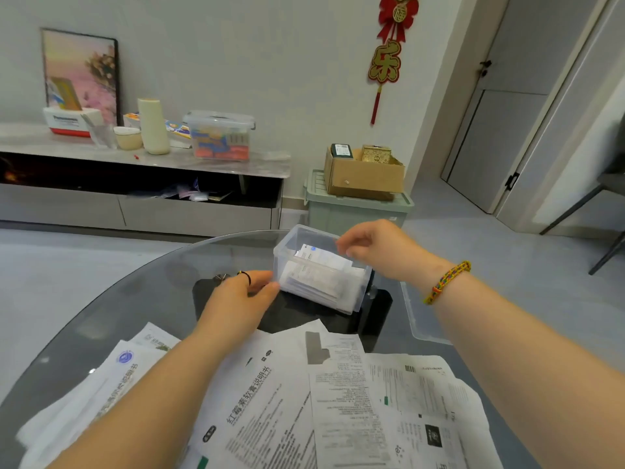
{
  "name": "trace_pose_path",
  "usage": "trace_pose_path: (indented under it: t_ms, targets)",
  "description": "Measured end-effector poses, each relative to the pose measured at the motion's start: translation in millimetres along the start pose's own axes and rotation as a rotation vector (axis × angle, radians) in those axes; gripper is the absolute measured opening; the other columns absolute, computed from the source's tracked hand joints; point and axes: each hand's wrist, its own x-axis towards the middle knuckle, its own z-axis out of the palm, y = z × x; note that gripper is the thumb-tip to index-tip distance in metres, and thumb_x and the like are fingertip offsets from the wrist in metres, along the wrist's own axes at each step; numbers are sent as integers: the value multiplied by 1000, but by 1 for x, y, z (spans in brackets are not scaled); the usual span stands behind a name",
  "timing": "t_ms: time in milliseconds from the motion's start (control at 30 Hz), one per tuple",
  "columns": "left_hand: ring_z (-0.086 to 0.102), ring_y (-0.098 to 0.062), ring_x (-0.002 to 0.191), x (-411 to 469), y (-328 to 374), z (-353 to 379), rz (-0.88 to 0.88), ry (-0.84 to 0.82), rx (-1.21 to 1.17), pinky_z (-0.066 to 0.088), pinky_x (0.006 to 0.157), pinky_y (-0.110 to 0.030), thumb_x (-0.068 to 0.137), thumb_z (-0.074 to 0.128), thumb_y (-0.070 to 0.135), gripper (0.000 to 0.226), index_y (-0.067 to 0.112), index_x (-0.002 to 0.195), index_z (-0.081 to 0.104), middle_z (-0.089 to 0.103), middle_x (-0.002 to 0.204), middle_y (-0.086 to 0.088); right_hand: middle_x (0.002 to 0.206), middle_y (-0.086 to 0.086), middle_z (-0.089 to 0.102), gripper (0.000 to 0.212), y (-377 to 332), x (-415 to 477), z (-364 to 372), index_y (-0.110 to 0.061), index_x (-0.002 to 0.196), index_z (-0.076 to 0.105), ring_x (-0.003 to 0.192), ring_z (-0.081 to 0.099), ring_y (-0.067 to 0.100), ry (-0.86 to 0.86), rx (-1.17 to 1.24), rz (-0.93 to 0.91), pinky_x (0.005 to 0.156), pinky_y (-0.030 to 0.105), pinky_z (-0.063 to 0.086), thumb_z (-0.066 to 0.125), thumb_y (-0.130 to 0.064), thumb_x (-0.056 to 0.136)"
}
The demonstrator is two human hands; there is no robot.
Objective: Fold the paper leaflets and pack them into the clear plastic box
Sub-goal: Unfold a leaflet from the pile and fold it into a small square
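We look across a round glass tabletop to a low grey cabinet against the wall. On its top, a framed picture leans at the left end behind a red-and-white box. Towards the middle stand a small cream bowl and a tall cream vase, and near the right end a lidded storage tub. We see a red-and-gold ornament on the wall, a cardboard box on a green bin, and a grey door.
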Motion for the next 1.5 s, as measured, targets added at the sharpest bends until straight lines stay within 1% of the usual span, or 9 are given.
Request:
trace_pose_path:
  t_ms: [200, 467, 633, 800, 967, 1133, 1233, 1367, 1500]
  targets:
    - [44, -9, 123, -76, -2, 1, 80, -176, 291, 34, 100, -24, 91, 48, 39, 36, 34, 126, 47, 45, 136, 12, 114, -5, 62, 25, 16, -82, 15, -17, 113, 62, 99, 55, 7, -107, 88, 175, 85, 19, 43, 56, -19, 88]
    - [21, -11, 139, -116, -22, 26, 185, -278, 613, 16, 113, -25, 88, 40, 55, 64, 26, 143, 26, 21, 152, 8, 139, -5, 42, 58, 29, -152, 56, -21, 139, 31, 124, 42, 11, -236, 109, 238, 94, 17, 31, 56, -33, 88]
    - [6, -11, 142, -124, -25, 38, 198, -218, 746, 0, 115, -30, 89, 37, 56, 64, 30, 144, 18, 9, 154, 10, 119, -8, 51, 56, 29, -156, 68, -21, 136, 34, 103, 47, 6, -138, 362, 241, 84, 18, 37, 60, -20, 86]
    - [3, -8, 142, -125, -26, 40, 202, -200, 741, -3, 115, -28, 88, 38, 57, 65, 33, 144, 16, 6, 154, 12, 89, -3, 64, 48, 37, -146, 77, -17, 130, 40, 78, 60, 8, 82, 620, 334, 60, 12, 46, 59, -10, 86]
    - [3, -7, 142, -123, -27, 39, 209, -189, 727, -3, 114, -27, 87, 39, 58, 65, 36, 143, 17, 6, 154, 14, 79, -6, 64, 36, 39, -139, 76, -18, 119, 50, 71, 61, 6, 137, 739, 353, 54, 14, 48, 59, -6, 85]
    - [8, -6, 141, -124, -25, 37, 188, -182, 620, 1, 114, -25, 88, 41, 53, 61, 33, 142, 22, 13, 152, 15, 74, 0, 68, 15, 37, -139, 75, -11, 96, 63, 66, 64, 7, 151, 699, 297, 54, 13, 52, 58, -3, 85]
    - [31, -5, 132, -123, -17, 32, 116, -112, 291, 22, 107, -20, 88, 49, 41, 52, 29, 137, 35, 35, 143, 13, 74, -2, 70, 13, 33, -141, 64, -13, 86, 66, 61, 65, 3, 196, 726, 247, 54, 12, 52, 60, -1, 83]
    - [61, 9, 79, -114, 0, 27, 21, -149, -127, 43, 66, 0, 89, 54, 24, 27, 27, 115, 56, 66, 92, 22, 73, -3, 73, 13, 24, -146, 53, -13, 84, 66, 57, 67, 5, 87, 885, 194, 51, 15, 53, 60, -2, 83]
    - [68, -2, 59, -108, 7, 24, -64, -229, -330, 52, 51, -14, 87, 55, 9, 17, 21, 85, 67, 71, 65, 14, 72, -1, 73, 13, 19, -146, 54, -13, 84, 65, 62, 69, 13, 17, 911, 184, 54, 22, 56, 58, -3, 84]
